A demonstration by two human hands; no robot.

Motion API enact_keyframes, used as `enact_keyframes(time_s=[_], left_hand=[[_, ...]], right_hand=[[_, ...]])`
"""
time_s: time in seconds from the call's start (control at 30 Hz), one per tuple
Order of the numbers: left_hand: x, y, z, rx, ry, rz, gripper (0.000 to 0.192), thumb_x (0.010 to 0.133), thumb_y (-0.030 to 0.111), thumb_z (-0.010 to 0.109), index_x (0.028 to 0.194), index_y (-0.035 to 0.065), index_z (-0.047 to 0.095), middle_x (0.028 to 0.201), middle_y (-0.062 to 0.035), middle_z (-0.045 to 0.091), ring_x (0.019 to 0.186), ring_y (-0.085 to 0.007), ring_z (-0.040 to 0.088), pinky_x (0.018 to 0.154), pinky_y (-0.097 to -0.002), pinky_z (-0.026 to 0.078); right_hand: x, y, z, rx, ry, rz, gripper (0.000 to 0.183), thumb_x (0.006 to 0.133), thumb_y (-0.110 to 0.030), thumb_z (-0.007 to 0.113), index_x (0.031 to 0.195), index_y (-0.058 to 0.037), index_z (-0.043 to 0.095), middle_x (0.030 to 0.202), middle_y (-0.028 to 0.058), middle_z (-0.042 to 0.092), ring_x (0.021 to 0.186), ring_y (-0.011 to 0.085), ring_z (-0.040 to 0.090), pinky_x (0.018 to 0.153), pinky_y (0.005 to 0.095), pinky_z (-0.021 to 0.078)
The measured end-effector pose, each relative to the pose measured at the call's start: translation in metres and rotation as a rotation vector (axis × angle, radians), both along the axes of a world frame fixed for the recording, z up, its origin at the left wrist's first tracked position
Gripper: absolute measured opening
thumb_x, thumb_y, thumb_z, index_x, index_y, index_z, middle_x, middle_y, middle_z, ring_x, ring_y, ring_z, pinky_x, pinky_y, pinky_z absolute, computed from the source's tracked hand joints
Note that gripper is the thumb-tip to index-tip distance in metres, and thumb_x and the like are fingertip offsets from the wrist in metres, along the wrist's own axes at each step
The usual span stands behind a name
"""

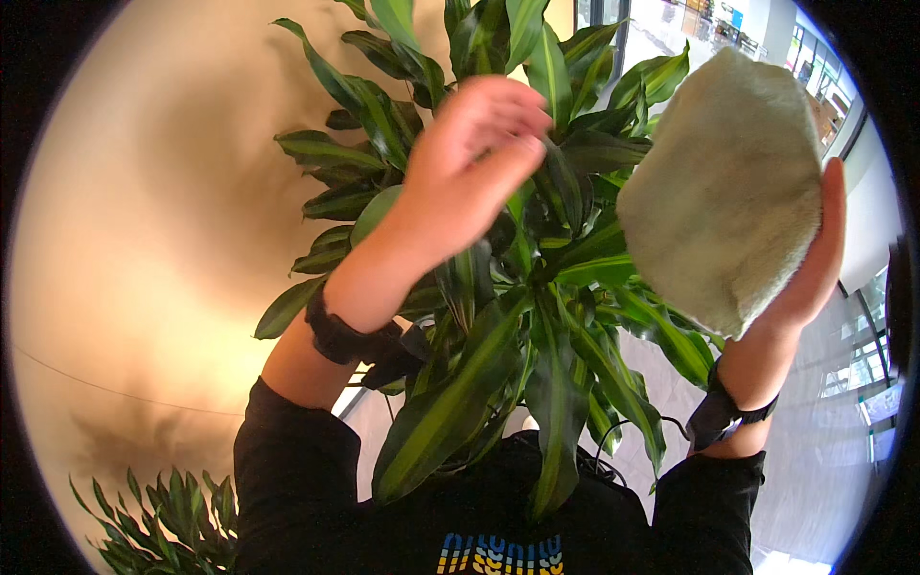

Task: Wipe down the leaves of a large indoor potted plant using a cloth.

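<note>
A large potted-type plant with long glossy leaves, dark green with a lighter centre stripe [460,402], fills the middle of the view. Among its upper leaves is my left hand [467,158], blurred, with the fingers curled towards the thumb. A dark drooping leaf [571,180] lies right by those fingertips; whether they pinch it I cannot tell. On the right, my right hand [812,266] holds up a pale grey-green fluffy cloth [726,187]. The cloth covers the palm and most of the fingers, leaving one digit showing along its right edge.
A beige wall [144,215] rises on the left, with leaf shadows on it. A second, smaller plant [172,525] stands at the lower left. Black bands with devices [352,341] are on both wrists, and a black cable [611,431] runs near the right one. Tiled floor [798,474] shows at right.
</note>
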State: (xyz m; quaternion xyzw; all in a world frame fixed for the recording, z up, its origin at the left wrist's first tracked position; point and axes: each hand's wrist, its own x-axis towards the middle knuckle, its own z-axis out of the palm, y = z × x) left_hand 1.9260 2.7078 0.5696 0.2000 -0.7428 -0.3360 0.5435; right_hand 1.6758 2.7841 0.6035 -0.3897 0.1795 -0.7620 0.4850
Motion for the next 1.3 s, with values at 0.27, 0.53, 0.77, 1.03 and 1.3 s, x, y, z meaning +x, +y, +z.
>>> enact_keyframes(time_s=[0.27, 0.53, 0.77, 1.03, 1.3], left_hand=[[-0.011, -0.059, -0.053, 0.540, -0.582, 0.001, 0.028, 0.085, 0.010, 0.054, 0.111, -0.0007, 0.054, 0.104, -0.0051, 0.059, 0.097, -0.0145, 0.057, 0.089, -0.0263, 0.043], [-0.011, -0.065, -0.059, 0.901, -0.294, 0.151, 0.050, 0.083, 0.016, 0.057, 0.128, -0.0003, 0.044, 0.111, -0.0106, 0.056, 0.096, -0.0240, 0.058, 0.079, -0.0346, 0.052], [-0.016, -0.075, -0.077, 0.827, -0.181, 0.138, 0.056, 0.073, 0.021, 0.073, 0.120, -0.0005, 0.051, 0.107, -0.0090, 0.059, 0.094, -0.0191, 0.055, 0.076, -0.0317, 0.047], [-0.030, -0.094, -0.086, 0.665, -0.441, 0.009, 0.041, 0.079, 0.032, 0.070, 0.108, 0.0053, 0.061, 0.104, -0.0075, 0.061, 0.082, -0.0166, 0.056, 0.067, -0.0322, 0.048], [-0.029, -0.097, -0.079, 0.793, -0.360, 0.168, 0.047, 0.079, 0.034, 0.069, 0.095, -0.0079, 0.054, 0.077, -0.0118, 0.058, 0.064, -0.0223, 0.060, 0.062, -0.0387, 0.052]], right_hand=[[0.050, -0.016, -0.043, 0.277, -0.133, 0.374, 0.053, 0.097, -0.041, 0.035, 0.125, 0.0016, 0.047, 0.117, 0.0172, 0.058, 0.104, 0.0281, 0.058, 0.094, 0.0384, 0.0434], [0.072, -0.046, -0.113, 0.508, -0.130, 0.522, 0.045, 0.097, -0.039, 0.038, 0.123, -0.0034, 0.051, 0.113, 0.0117, 0.060, 0.099, 0.0235, 0.058, 0.089, 0.0371, 0.0445], [0.057, -0.063, -0.136, 0.508, -0.073, 0.260, 0.044, 0.093, -0.041, 0.046, 0.119, -0.0065, 0.053, 0.108, 0.0081, 0.060, 0.093, 0.0217, 0.056, 0.082, 0.0366, 0.0454], [0.033, -0.067, -0.129, 0.492, -0.170, 0.104, 0.040, 0.095, -0.035, 0.044, 0.117, -0.0034, 0.053, 0.108, 0.0110, 0.060, 0.094, 0.0261, 0.058, 0.083, 0.0405, 0.0467], [0.026, -0.071, -0.138, 0.549, -0.124, 0.062, 0.043, 0.094, -0.039, 0.044, 0.114, -0.0018, 0.053, 0.104, 0.0123, 0.060, 0.090, 0.0266, 0.059, 0.079, 0.0411, 0.0481]])
